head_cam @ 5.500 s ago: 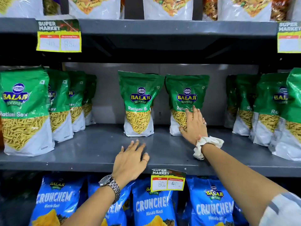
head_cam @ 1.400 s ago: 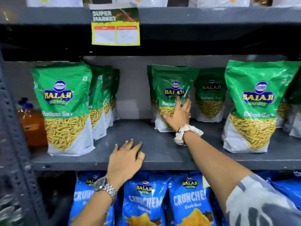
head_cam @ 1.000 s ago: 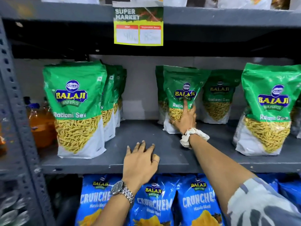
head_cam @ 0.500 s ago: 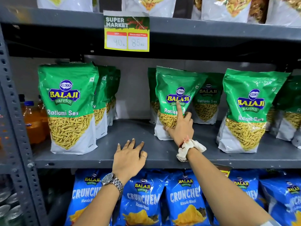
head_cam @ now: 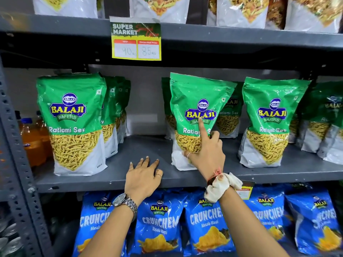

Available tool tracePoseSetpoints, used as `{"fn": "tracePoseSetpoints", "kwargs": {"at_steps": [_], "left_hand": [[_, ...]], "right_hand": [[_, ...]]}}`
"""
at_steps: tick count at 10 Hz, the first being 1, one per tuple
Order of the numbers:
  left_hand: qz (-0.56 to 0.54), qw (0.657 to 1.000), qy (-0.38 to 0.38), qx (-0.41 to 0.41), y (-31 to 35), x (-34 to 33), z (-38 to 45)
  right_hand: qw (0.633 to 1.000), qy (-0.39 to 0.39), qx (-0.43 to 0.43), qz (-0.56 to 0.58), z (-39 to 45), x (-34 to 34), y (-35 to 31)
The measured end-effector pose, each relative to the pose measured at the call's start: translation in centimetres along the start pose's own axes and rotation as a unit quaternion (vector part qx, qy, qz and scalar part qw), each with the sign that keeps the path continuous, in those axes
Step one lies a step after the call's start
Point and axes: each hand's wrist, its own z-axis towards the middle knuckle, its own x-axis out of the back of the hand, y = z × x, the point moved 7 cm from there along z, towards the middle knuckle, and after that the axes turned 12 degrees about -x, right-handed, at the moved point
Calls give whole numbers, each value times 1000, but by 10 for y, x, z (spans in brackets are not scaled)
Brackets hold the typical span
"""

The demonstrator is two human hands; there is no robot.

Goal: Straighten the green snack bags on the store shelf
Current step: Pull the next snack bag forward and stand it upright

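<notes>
I had my right hand point(head_cam: 206, 154) on the middle Ratlami Sev bag point(head_cam: 196, 117), thumb tucked against its lower left face and the forefinger stretched up over the logo, the other fingers curled loosely against the front; it was a steadying press more than a full clasp, and I could not tell whether anything reached round the bag's far side. That bag stood near the front of the grey shelf point(head_cam: 130, 175), leaning slightly left, with another green bag point(head_cam: 228, 115) just behind it to the right. My left hand point(head_cam: 143, 179) lay flat and splayed on the bare shelf lip, holding nothing, which I judged was there to brace me while I reached. Front bags at left point(head_cam: 72, 123) and right point(head_cam: 269, 121) already faced forward, so squaring this one to match seemed the job in hand.
</notes>
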Motion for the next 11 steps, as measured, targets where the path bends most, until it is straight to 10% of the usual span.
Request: {"fn": "tracePoseSetpoints", "kwargs": {"at_steps": [11], "left_hand": [[23,999,41,-5,-2,-4,3]], "right_hand": [[981,117,103,117,-108,-4,12]]}}
